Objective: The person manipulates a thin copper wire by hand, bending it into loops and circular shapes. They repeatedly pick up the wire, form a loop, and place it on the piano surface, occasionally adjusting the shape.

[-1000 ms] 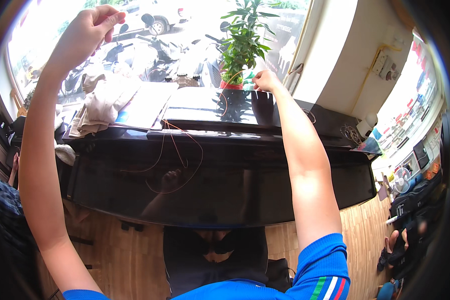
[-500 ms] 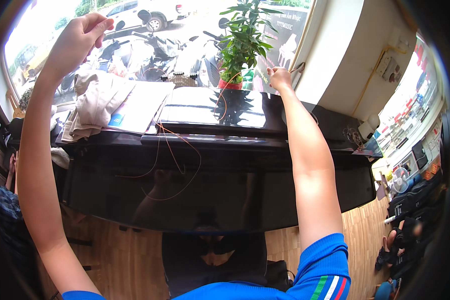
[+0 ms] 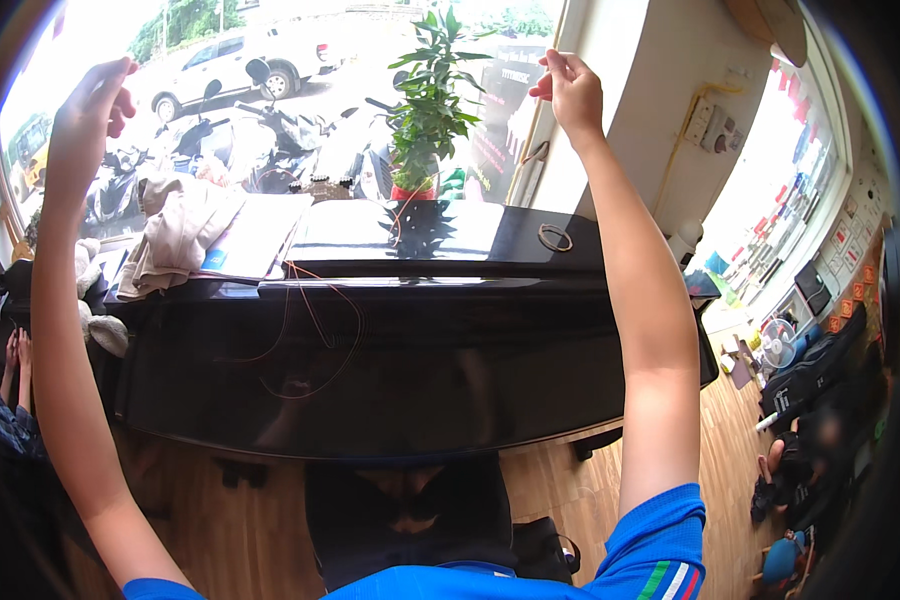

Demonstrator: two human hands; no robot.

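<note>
My left hand [image 3: 92,105] is raised at the upper left in front of the bright window, its fingers curled and pressed together. At the upper right my right hand [image 3: 574,92] is held up too, thumb and fingers pinched. If either holds something thin, the glare hides it. Below and between them is a glossy black upright piano [image 3: 390,400]. Thin copper-coloured wires [image 3: 358,318] trail in loops from its top down over its front. Another stretch of this wire [image 3: 400,222] lies near the plant pot. A pale ring-shaped band [image 3: 555,237] rests on the lid at the right.
A beige cloth [image 3: 175,235] and papers [image 3: 270,235] lie on the piano's left. Behind stands a leafy plant [image 3: 432,110] in a red pot [image 3: 412,190]. A black seat [image 3: 405,510] is below me. Another person's hands [image 3: 18,350] show at the far left.
My right hand has risen, and my left hand has dropped slightly toward the left. The head view has shifted, so the piano and plant sit further left. The ring-shaped band now shows.
</note>
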